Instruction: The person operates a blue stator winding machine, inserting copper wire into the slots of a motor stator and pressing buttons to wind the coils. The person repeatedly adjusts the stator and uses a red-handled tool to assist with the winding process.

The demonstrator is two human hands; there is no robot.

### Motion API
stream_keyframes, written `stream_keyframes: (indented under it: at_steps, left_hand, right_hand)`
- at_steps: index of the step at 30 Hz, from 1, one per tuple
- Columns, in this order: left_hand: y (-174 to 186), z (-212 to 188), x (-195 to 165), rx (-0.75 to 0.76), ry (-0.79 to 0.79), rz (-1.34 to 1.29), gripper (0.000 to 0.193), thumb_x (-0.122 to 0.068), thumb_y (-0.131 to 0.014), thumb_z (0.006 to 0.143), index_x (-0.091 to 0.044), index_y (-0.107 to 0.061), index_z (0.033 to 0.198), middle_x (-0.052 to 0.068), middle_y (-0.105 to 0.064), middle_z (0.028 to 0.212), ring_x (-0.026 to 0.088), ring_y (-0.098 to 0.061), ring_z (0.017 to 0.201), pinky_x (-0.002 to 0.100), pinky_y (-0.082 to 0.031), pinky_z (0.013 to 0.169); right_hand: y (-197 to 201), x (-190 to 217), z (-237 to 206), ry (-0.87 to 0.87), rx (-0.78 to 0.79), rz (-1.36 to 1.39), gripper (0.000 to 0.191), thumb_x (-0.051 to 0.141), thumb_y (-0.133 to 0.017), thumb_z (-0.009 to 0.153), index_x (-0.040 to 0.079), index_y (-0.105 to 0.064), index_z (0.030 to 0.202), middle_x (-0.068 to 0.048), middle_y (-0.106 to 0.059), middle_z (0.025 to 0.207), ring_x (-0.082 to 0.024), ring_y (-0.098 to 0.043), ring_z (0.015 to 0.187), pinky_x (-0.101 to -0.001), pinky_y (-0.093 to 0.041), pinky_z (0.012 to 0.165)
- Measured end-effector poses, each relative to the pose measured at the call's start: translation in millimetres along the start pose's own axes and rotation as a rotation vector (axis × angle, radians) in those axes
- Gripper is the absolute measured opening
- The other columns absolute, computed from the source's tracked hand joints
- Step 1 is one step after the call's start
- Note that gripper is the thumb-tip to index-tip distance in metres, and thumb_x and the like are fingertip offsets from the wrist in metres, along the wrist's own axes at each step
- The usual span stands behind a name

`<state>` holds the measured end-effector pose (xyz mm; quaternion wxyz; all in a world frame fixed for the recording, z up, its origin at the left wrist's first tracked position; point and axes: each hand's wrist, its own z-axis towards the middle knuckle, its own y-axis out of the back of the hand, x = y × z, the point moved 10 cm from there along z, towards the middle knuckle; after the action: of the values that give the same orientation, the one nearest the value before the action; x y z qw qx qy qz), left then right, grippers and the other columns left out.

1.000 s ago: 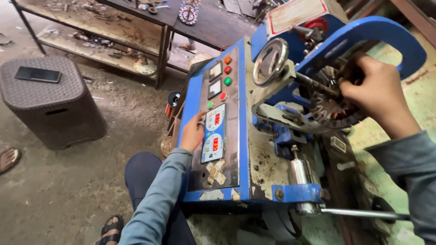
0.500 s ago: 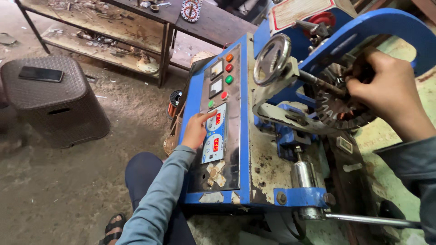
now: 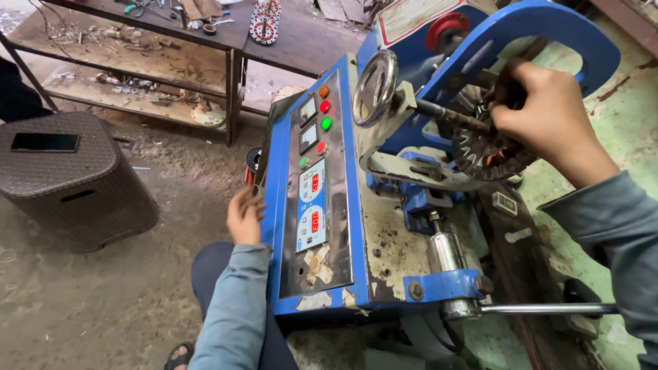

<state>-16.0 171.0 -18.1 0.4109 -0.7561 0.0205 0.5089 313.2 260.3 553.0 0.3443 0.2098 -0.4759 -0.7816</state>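
— Dusty concrete floor point(image 3: 103, 308) runs along the left, with open room between the wicker stool point(image 3: 75, 181) and the blue winding machine point(image 3: 356, 226). How tight is it at the machine's edge?

— Close: the left hand point(image 3: 245, 216) sits at the left edge of the control panel point(image 3: 312, 199), fingers loosely curled, touching the blue rim and gripping nothing.

— And the other?

— The right hand point(image 3: 548, 120) is closed around the stator core point(image 3: 490, 154) mounted on the shaft under the blue arch point(image 3: 548, 27), fingers wrapped over its top.

— Counts?

— One handwheel point(image 3: 375, 88), two red digital displays, two small meters, one phone point(image 3: 44, 142) on the stool, one metal rack point(image 3: 157, 55) behind. One lever bar point(image 3: 541, 308) juts right at the bottom.
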Motion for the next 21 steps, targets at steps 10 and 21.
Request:
stream_keyframes:
  at_steps: [10,21]
  left_hand:
    - [13,26,2,-0.177,-0.05,0.171,0.026,0.006,-0.053,0.092,0.003,-0.067,0.114,0.013,-0.074,0.097,0.018,-0.072,0.082,0.029,-0.059,0.072]
    - [17,23,7,-0.223,-0.037,0.573,0.022,-0.01,-0.063,0.088,-0.007,-0.074,0.106,0.011,-0.078,0.092,0.019,-0.075,0.081,0.034,-0.059,0.077]
  right_hand:
    - [3,3,2,-0.024,-0.003,-0.03,0.027,0.018,-0.073,0.084,-0.004,-0.066,0.096,-0.02,-0.068,0.081,-0.03,-0.07,0.076,-0.0387,-0.052,0.07]
    - [-35,-57,3,-0.092,0.052,0.145,0.016,0.01,-0.073,0.086,-0.004,-0.067,0.094,-0.015,-0.07,0.076,-0.02,-0.067,0.065,-0.0352,-0.053,0.063]
